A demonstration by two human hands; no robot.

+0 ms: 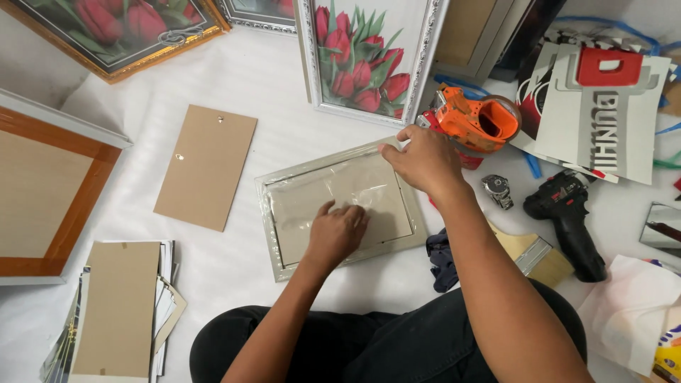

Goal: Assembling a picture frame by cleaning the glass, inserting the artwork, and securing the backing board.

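Two bare hands work on a silver frame (340, 209) that lies face down on the white worktop (284, 92), just in front of the person's knees. The left hand (339, 232) presses flat on the clear film (333, 195) that covers the frame's back, fingers (352, 213) spread and holding nothing. The right hand (423, 159) rests at the frame's upper right corner, its fingers (391, 150) bent down onto the rim there; whether they pinch the film or only press on it cannot be told. Left of the frame lies a brown backing board (206, 167), well apart from it. Beyond the frame stands a framed tulip print (362, 60), and just right of the right hand sits an orange tape dispenser (475, 120). Further right lie a wristwatch (498, 190), a black drill (571, 223) and a wide brush (535, 257). At the lower left is a stack of boards and prints (117, 312), and at the far left a wooden frame (50, 206) lies face down.
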